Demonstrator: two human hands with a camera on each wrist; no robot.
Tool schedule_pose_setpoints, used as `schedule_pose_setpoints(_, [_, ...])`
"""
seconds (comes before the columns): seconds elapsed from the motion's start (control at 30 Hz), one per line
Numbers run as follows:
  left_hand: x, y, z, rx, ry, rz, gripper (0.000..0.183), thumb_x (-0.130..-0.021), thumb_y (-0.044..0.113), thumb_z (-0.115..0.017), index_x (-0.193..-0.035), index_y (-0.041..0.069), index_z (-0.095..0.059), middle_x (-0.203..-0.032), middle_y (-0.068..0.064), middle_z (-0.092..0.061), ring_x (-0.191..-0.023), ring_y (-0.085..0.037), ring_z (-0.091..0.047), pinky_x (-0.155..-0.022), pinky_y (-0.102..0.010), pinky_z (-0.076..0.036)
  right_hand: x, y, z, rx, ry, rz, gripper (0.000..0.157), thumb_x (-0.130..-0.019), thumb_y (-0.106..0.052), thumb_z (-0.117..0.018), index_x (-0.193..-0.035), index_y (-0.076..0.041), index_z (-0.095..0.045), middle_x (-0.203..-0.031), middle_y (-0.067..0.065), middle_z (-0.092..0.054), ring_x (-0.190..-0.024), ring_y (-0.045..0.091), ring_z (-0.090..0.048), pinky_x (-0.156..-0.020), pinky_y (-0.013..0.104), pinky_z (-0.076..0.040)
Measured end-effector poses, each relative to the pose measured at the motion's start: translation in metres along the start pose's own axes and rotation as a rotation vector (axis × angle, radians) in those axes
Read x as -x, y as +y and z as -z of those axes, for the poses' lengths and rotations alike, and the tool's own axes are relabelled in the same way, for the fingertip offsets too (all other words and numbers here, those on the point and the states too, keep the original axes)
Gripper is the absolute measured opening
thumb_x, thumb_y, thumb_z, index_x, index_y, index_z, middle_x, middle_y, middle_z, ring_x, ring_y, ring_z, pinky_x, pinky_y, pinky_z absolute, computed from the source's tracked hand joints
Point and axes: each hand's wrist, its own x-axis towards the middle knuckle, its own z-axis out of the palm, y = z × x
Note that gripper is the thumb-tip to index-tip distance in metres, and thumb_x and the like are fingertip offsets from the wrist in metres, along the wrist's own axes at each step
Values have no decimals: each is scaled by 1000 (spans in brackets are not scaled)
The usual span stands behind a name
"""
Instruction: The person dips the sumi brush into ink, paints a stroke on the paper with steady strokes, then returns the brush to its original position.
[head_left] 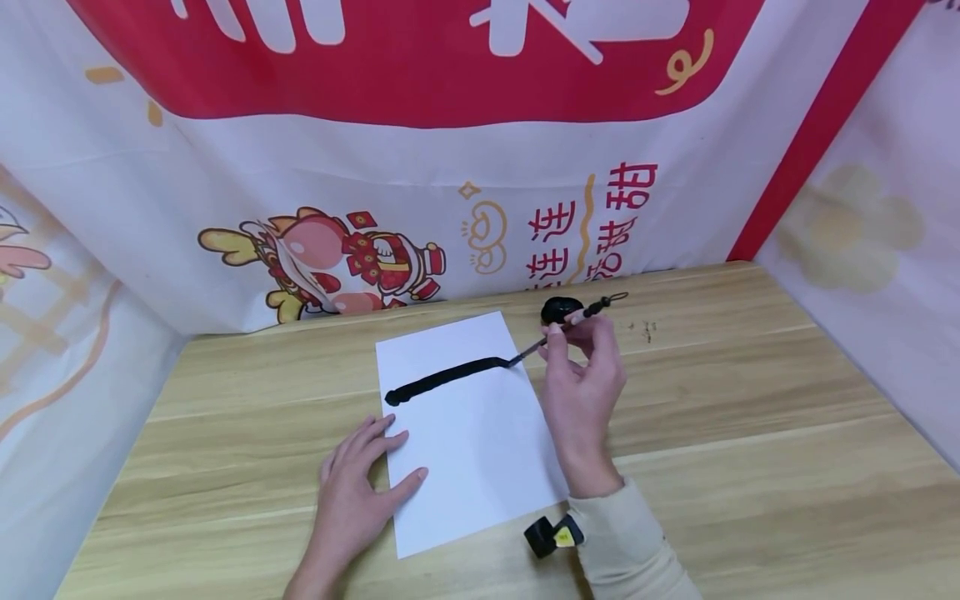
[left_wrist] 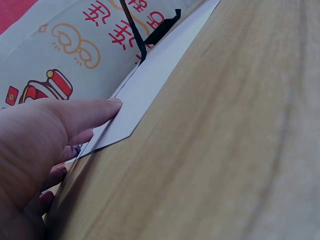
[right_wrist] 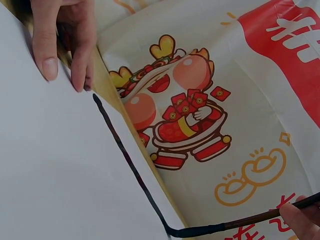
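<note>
A white sheet of paper (head_left: 472, 467) lies on the wooden table, with a thick black ink stroke (head_left: 450, 377) across its upper part. My right hand (head_left: 585, 392) pinches a writing brush (head_left: 534, 348) between thumb and fingers. The brush's dark tip (right_wrist: 195, 231) touches the paper at the stroke's right end, near the sheet's right edge; its handle slants up to the right. With fingers spread, my left hand (head_left: 360, 492) rests at the sheet's left edge, the thumb lying on the paper. Dark smudges show on some left fingertips in the left wrist view.
A glossy black rounded object (head_left: 557, 310), partly behind the right hand, sits at the table's back. Small dark marks (head_left: 648, 332) stain the wood to its right. A black device with a yellow label (head_left: 564, 535) is at the right sleeve. Printed cloth (head_left: 420, 158) hangs behind the table (head_left: 750, 400).
</note>
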Motion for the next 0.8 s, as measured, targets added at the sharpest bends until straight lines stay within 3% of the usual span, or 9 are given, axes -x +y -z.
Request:
schedule_pose_setpoints(0.4, [0, 1, 0, 5, -3, 6, 54, -87, 38, -91, -134, 18, -75, -164, -4, -55, -159, -37, -38, -125, -70, -19, -1, 0, 0, -5, 9, 5, 15, -102, -2, -68, -111, 7, -60, -102, 14, -70, -100, 40, -76, -73, 25, -66])
schedule_pose_setpoints(0.6, [0, 0, 0, 7, -3, 6, 54, -87, 38, -91, -135, 18, -74, -165, -5, -55, -159, -37, -38, -125, -70, -19, -2, -1, 1, 12, 11, 6, 14, -103, -2, -68, -112, 7, -61, -103, 14, -69, -98, 25, -76, -74, 33, -68])
schedule_pose_setpoints(0.8, [0, 1, 0, 1, -3, 1, 54, -87, 37, -91, -135, 18, -74, -164, -5, -55, -159, -37, -38, -126, -70, -18, -2, -1, 3, -2, 11, 7, 15, -103, -1, -67, -113, 7, -61, -103, 13, -68, -100, 35, -76, -74, 26, -67])
